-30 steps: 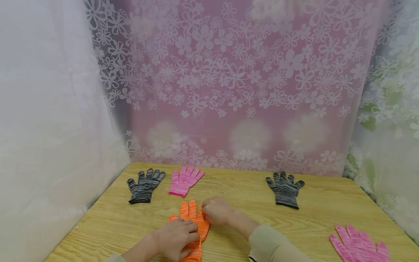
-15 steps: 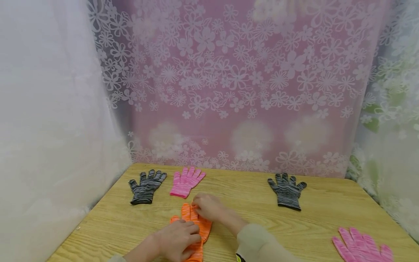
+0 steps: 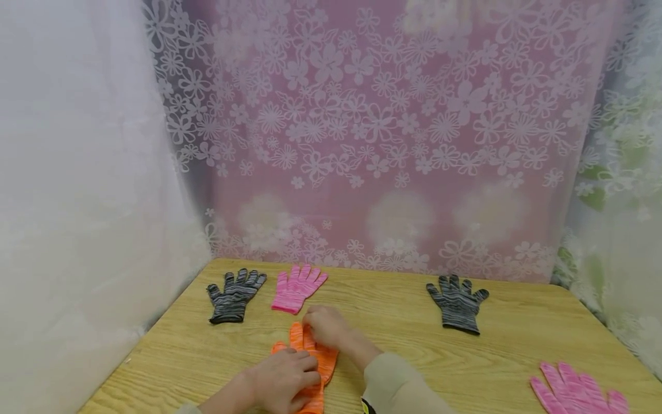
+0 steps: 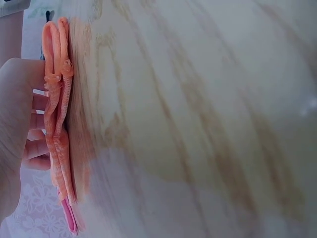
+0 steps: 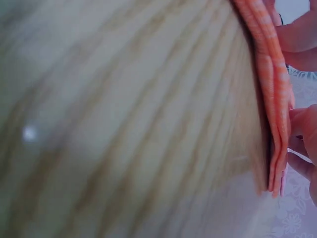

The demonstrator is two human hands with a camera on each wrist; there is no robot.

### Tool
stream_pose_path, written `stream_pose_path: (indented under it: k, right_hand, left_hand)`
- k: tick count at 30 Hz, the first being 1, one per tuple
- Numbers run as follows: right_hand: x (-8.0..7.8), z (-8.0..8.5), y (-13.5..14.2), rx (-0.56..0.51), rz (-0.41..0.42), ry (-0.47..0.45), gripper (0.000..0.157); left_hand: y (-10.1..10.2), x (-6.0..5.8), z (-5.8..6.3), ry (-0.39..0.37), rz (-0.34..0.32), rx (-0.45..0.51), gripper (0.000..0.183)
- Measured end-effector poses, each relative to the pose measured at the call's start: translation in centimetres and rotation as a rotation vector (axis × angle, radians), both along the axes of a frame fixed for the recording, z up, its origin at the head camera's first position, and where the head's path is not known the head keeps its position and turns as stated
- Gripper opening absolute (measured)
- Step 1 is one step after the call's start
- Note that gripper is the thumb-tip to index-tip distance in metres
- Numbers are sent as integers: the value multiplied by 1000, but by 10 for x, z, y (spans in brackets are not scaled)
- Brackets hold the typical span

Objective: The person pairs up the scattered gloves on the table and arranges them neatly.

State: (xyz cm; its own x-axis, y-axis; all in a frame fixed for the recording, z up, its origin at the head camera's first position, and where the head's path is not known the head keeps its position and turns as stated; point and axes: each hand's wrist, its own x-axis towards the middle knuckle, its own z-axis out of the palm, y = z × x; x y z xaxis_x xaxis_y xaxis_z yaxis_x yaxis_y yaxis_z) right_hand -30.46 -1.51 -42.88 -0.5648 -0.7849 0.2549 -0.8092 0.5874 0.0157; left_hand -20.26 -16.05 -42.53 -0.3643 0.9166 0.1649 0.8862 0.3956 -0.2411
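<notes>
An orange knit glove (image 3: 326,363) lies on the wooden table in front of me, fingers pointing away, looking layered in the left wrist view. Across its palm and lower part rests my left hand (image 3: 284,379), fingers lightly bent and touching the fabric. My right hand (image 3: 327,326) pinches one of the glove's upper fingers, hiding that tip. In the left wrist view the orange glove (image 4: 57,124) appears edge-on beside my left fingers. My right thumb and fingertips (image 5: 297,119) meet the glove's edge in the right wrist view.
A grey-black glove (image 3: 235,297) and a pink glove (image 3: 297,290) lie flat at the back left of the table (image 3: 383,299). Another grey-black glove (image 3: 459,305) is at the back right, another pink glove (image 3: 576,391) at the front right. Floral curtains (image 3: 383,144) surround the table.
My right hand has moved left, from the orange glove's right-hand finger to one nearer its middle. My left hand stays on the palm. The view has shifted slightly.
</notes>
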Motion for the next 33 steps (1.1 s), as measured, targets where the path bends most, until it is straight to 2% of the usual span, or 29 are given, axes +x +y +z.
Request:
stream_pose_path:
  k: [4,10,20,26,33]
  right_hand:
    - [0,-2,-3,2,-43,20,11]
    - [1,2,-5,-36,-46,14,9]
    - [0,1,-1,-69,-37,-72,11]
    - [-3,8,11,-81,35,-51,12]
    - [-3,11,18,91,207,29,18]
  left_hand:
    - [0,1,0,-2,7,-4,19]
    - [0,-1,-2,-16,9,-6,19]
    - [0,-1,-3,-28,7,5,18]
    - [1,-1,-1,-37,0,8,17]
    - [0,0,-2,-43,-1,26,16]
